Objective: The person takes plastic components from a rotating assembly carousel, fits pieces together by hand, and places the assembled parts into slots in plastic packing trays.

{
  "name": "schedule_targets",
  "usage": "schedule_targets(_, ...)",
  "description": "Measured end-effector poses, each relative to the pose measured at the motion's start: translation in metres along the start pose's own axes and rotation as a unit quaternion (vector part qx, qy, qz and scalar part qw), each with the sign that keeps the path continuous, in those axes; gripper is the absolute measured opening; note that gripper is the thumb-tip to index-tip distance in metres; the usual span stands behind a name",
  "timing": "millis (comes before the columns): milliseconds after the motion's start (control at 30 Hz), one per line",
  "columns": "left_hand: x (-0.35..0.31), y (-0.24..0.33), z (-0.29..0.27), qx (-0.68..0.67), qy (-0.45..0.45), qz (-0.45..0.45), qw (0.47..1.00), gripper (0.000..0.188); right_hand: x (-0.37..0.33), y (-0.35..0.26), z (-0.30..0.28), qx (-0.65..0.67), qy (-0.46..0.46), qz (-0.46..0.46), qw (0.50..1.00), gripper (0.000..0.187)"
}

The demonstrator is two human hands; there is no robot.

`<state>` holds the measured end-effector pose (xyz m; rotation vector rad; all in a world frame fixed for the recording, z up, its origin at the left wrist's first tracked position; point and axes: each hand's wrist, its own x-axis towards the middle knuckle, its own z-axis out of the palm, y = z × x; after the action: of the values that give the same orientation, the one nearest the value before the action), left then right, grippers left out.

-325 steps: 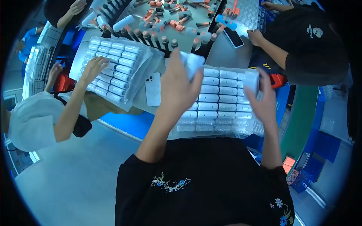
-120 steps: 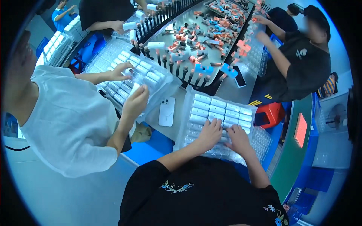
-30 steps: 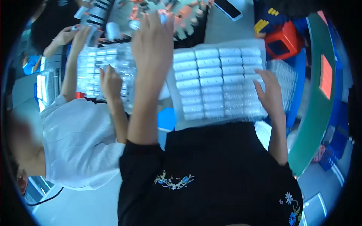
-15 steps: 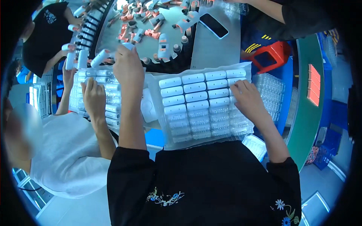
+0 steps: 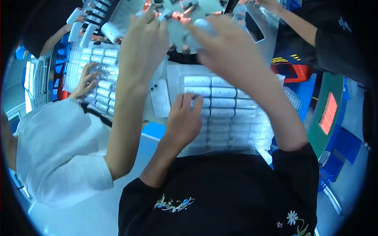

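Judging by looks, cases are deemed light, stiff, slick; best gripped by rounded ends. Left hand curled over one, right hand blurred; finger closure cannot be told.

Before you the grey bench carries a clear plastic tray of white rounded pieces, a white phone camera-side up near its left edge, a second filled tray farther left, and a dark-screened phone beyond.

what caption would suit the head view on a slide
Left hand at a clear plastic tray of white cylinders, blurred right hand extended over its far edge.
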<state>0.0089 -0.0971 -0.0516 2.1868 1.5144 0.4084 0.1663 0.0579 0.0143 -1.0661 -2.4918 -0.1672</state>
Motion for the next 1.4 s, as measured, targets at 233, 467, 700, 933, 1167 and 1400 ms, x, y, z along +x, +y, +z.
schedule_targets(233,-0.006,-0.001,0.008,0.13,0.002,0.028,0.991,0.047,0.051,-0.07,0.052,0.049,-0.061,0.14,0.987,0.038)
schedule_targets(467,-0.017,-0.015,-0.032,-0.117,-0.069,0.021,0.99,0.066,0.049,-0.1,0.051,0.143,0.072,0.174,0.972,0.058)
schedule_targets(700,-0.011,-0.023,-0.06,-0.299,-0.056,-0.025,0.952,0.068,-0.018,-0.071,-0.004,0.461,0.059,0.204,0.861,0.047)
schedule_targets(933,-0.024,-0.023,-0.076,-0.349,-0.029,-0.118,0.929,0.079,-0.086,-0.055,-0.037,0.575,0.067,0.37,0.726,0.044)
schedule_targets(1167,0.025,0.021,-0.067,-0.274,-0.09,-0.017,0.957,0.066,-0.114,-0.037,-0.056,0.663,-0.016,0.314,0.679,0.047)
schedule_targets(1400,0.071,0.018,-0.077,-0.41,-0.095,-0.126,0.898,0.039,-0.113,-0.002,-0.082,0.602,0.161,0.385,0.681,0.051)
